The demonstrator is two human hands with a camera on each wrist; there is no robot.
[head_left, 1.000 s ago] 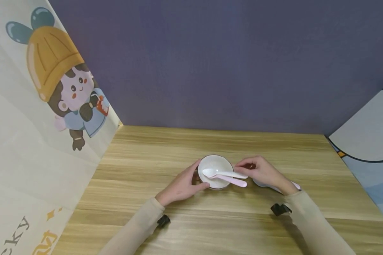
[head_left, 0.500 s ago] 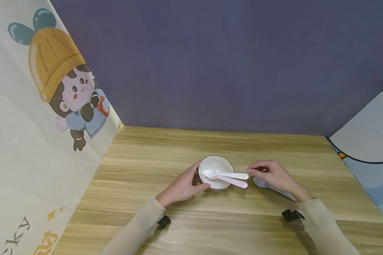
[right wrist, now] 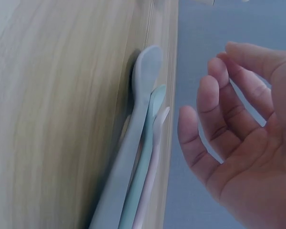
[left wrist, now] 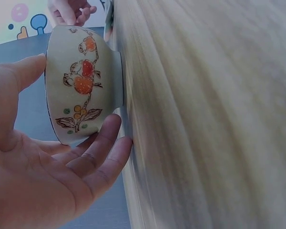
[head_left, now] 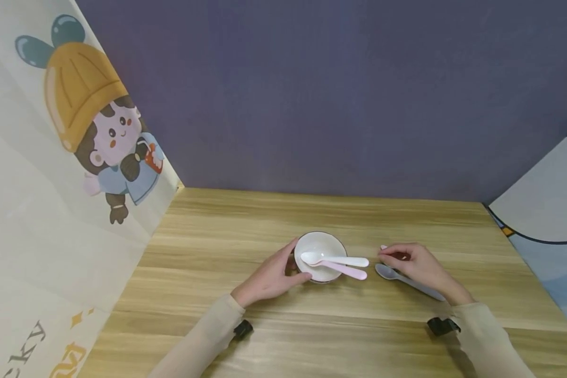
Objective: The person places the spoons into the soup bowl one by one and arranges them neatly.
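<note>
My left hand (head_left: 269, 275) holds a white bowl (head_left: 317, 242) with a dark rim; thumb and fingers curve round its left side. Birds and leaves decorate its outside in the left wrist view. A white spoon (head_left: 342, 260) and a pink spoon (head_left: 347, 270) lie in the bowl, handles over the right rim. My right hand (head_left: 418, 265) hovers right of the bowl, fingers loosely bent, with nothing seen between them in the right wrist view. Near it rests a grey spoon (head_left: 413, 283). Beyond that, the right wrist view shows a green spoon (right wrist: 145, 157) and a pale pink spoon (right wrist: 152, 162).
The wooden table (head_left: 312, 336) carries the bowl and the loose spoons. A dark blue-grey panel (head_left: 312, 105) rises behind it. Cartoon-printed sheets stand at the left (head_left: 28, 184) and right (head_left: 548, 194).
My right hand has drawn away to the right from the white spoon's handle, uncovering more of the grey spoon. My left hand and the bowl stay nearly where they were.
</note>
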